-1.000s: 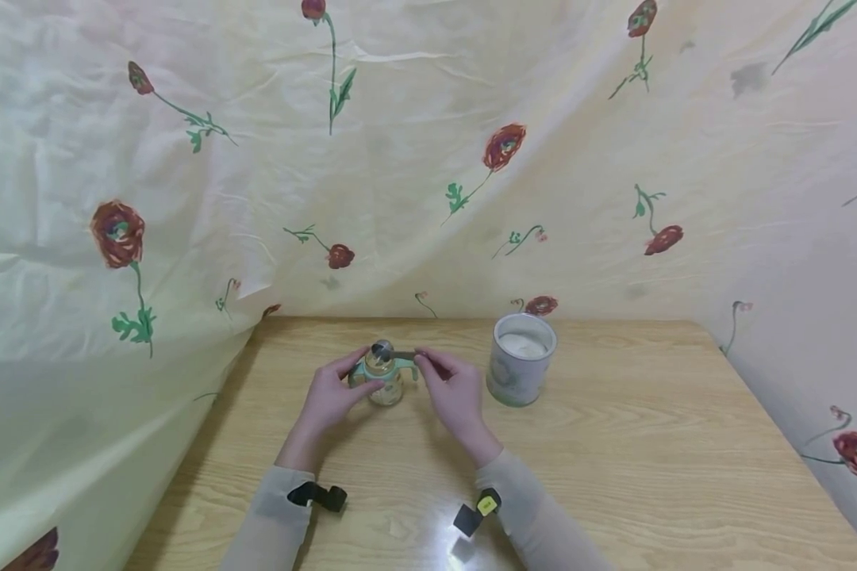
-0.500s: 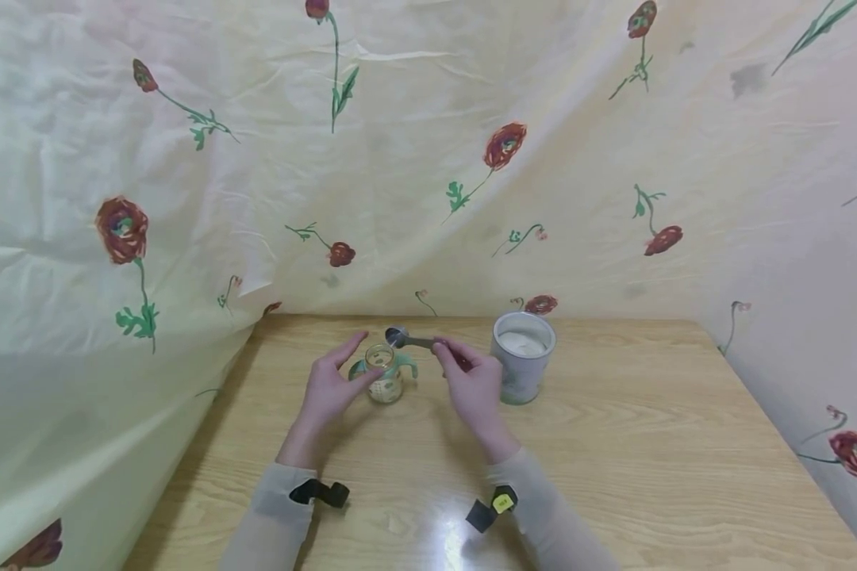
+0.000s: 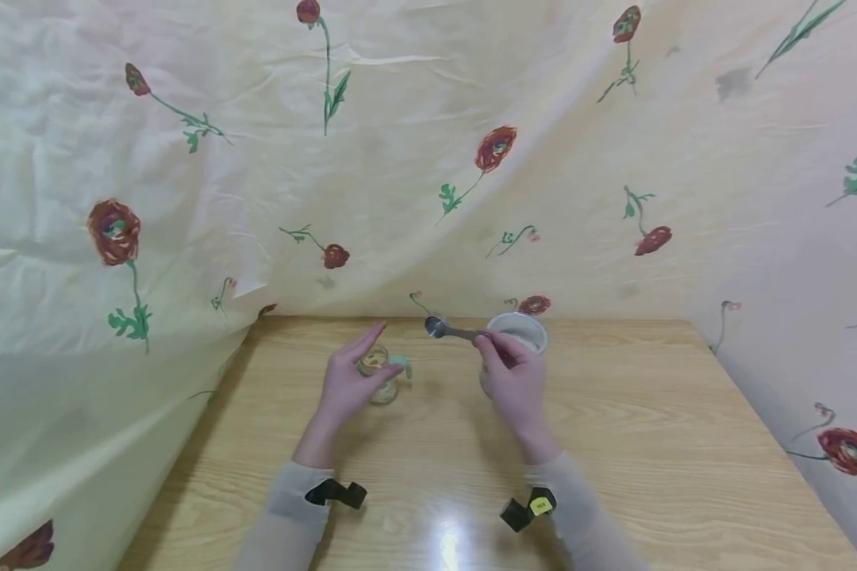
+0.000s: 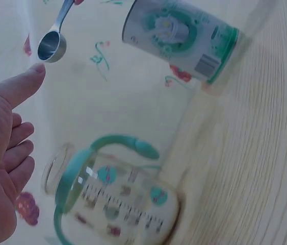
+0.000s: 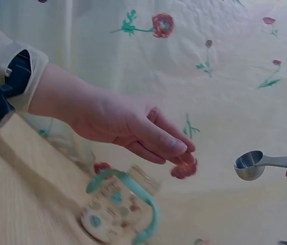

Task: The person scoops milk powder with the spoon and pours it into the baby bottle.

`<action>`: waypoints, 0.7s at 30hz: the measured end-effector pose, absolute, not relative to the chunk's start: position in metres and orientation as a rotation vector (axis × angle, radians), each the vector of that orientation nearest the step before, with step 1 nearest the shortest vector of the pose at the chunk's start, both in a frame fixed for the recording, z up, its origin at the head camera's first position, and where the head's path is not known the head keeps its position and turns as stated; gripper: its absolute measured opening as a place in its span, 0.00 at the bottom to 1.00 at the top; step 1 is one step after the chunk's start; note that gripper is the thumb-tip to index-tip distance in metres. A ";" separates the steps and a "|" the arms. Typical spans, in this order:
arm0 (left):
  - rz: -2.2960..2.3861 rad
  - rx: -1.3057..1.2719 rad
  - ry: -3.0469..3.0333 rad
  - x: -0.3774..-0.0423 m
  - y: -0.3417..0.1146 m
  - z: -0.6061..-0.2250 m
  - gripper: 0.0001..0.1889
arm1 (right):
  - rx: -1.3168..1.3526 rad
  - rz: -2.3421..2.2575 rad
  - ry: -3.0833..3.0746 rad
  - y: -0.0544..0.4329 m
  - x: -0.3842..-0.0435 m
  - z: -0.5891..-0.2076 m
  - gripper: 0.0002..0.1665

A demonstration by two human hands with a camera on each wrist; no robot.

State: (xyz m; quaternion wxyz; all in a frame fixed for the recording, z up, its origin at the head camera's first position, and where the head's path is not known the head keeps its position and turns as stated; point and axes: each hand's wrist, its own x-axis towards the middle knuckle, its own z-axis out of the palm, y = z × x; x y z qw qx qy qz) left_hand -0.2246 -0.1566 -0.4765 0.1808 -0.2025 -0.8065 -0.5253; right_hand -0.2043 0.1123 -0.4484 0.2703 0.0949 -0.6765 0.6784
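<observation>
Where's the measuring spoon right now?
Near the centre of the head view, the measuring spoon is held up by its handle in the right hand, bowl pointing left, between the bottle and the can.

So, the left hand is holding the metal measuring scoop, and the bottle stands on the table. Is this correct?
Not quite: the right hand, not the left hand, holds the metal measuring scoop, as the head view shows. The bottle does stand on the table.
</observation>
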 end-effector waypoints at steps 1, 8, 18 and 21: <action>-1.486 -0.584 -2.269 -0.225 -0.153 -0.476 0.40 | 0.238 1.840 -1.820 0.116 -0.204 -0.448 0.09; -1.473 -0.663 -2.259 -0.228 -0.120 -0.477 0.41 | 0.129 1.776 -1.854 0.139 -0.194 -0.430 0.10; -1.588 -0.683 -2.306 -0.236 -0.067 -0.480 0.41 | 0.201 1.515 -1.838 0.170 -0.190 -0.424 0.09; -1.639 -0.635 -2.332 -0.239 -0.051 -0.484 0.42 | 0.229 1.373 -1.880 0.185 -0.200 -0.437 0.08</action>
